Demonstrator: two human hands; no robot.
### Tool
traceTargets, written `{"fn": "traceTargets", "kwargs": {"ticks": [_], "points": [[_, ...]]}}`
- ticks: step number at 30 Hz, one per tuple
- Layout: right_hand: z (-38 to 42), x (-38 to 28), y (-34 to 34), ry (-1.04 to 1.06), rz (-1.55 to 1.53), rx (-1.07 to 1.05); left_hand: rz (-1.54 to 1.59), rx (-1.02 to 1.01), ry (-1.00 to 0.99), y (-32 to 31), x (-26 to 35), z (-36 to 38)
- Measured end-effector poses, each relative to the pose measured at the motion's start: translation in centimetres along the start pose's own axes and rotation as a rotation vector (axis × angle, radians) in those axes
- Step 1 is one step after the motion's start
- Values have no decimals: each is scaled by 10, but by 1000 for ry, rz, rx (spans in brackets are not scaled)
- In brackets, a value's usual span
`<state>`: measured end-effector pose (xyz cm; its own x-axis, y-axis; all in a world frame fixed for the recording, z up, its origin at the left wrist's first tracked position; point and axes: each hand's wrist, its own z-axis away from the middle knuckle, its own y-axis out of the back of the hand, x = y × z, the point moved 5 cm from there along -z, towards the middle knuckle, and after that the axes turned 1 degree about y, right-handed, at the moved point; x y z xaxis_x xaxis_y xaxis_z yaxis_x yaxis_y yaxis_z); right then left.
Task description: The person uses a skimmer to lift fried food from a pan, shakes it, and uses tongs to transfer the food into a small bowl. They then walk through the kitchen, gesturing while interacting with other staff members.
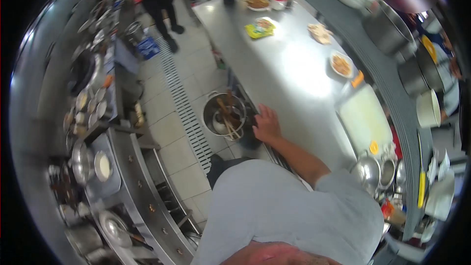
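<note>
Pot point(209, 118) just left of right hand point(267, 123)

Had the hand unclenched at the counter's point(304, 73) edge, grasping nothing visible. Had utensils point(224, 110) in the pot, and the board point(365, 118) well to the hand's right. Could not tell the left hand's state.

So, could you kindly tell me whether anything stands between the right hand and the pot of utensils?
Yes, in this view: a dark shape, too blurred to identify, lies between the right hand, at the edge of the metal table, and the pot. Whether it blocks reach is unclear.
</note>
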<state>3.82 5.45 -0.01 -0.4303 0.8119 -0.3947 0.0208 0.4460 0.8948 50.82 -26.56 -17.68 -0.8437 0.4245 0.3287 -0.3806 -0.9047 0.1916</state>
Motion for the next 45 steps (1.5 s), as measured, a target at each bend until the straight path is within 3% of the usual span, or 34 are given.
{"fn": "traceTargets", "kwargs": {"ticks": [11, 18, 21, 24, 26, 32, 38, 41, 43, 45], "points": [[0, 1, -14, 14, 63, -46, 110, -122, -77, -71, 3, 38], [3, -6, -22, 69, 124, -32, 102, -318, -375, -125, 46, 83], [1, -3, -23, 93, 111, -48, 109, -280, -402, -103, 71, 86], [2, -4, -25, 122, 109, -37, 298, -97, -179, -47, 84, 101], [0, -12, -30, 194, 89, -45, 488, 20, -132, 4, 115, 123], [5, 2, -18, 93, 13, 38, 661, 277, -411, 73, 176, 90], [-2, 21, 2, 47, -134, 75, 692, 199, -564, 64, 220, 63], [-18, 85, 16, -315, -170, -26, 597, 203, -517, 70, 220, 65], [-27, 144, 45, -443, -196, 356, 573, 208, -484, 78, 224, 70], [-43, 225, 70, -615, -158, 307, 592, 227, -441, 87, 222, 76]]}}
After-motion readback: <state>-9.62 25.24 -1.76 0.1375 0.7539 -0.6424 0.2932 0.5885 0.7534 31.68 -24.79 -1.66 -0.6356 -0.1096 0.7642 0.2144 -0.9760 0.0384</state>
